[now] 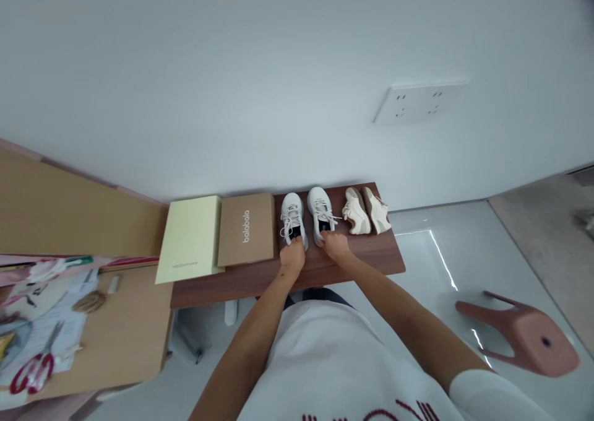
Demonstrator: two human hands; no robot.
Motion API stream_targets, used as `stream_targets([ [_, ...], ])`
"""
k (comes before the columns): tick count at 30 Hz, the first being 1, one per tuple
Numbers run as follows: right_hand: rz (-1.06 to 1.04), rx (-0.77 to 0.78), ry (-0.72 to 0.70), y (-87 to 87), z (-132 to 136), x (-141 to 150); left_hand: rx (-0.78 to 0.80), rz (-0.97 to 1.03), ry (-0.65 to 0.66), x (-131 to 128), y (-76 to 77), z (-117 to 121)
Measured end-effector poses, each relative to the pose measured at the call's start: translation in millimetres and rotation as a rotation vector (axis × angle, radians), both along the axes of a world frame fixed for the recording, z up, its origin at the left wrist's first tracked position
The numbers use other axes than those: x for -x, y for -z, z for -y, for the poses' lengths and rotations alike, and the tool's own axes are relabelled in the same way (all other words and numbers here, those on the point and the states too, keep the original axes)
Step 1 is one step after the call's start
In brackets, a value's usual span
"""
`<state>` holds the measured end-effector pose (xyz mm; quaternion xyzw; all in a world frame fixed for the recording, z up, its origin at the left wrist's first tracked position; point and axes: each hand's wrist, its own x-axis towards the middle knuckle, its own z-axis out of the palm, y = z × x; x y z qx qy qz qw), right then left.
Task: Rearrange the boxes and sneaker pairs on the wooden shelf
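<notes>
Two white lace-up sneakers stand side by side on a dark wooden bench, toes toward the wall. My left hand (292, 255) is closed on the heel of the left sneaker (292, 212). The heel of the right sneaker (320, 205) is gripped by my right hand (335, 245). Both shoes rest upright on the wood, a small gap between them. To their right, a pair of smaller cream shoes (356, 217) with brown soles lies tipped on its sides. A brown shoe box (247, 230) sits left of the sneakers.
Beside the brown box is a pale yellow box (191, 238). The wooden bench (371, 255) runs along the white wall, below a socket plate (420, 101). A pink stool (524, 334) stands at right. Red-handled scissors (33, 371) lie on a table at left.
</notes>
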<state>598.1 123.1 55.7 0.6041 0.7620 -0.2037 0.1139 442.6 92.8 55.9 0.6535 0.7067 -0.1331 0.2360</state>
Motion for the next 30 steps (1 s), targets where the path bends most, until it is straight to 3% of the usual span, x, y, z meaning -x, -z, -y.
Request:
stream_targets([
  [14,0.006,0.051,0.013,4.4,0.1,8.5,0.025,-0.019,0.012,-2.4,2.5,-1.9],
  [19,-0.037,0.019,0.039,0.0,1.0,4.1,-0.023,-0.046,0.036,0.1,-4.5,2.4],
  [25,-0.156,-0.139,0.127,-12.2,0.1,-51.8,-0.255,0.069,0.066,-8.1,-26.2,-3.5],
  [30,-0.110,-0.239,0.295,-13.3,-1.5,-123.6,-0.363,0.323,0.193,-56.4,-31.1,-17.6],
])
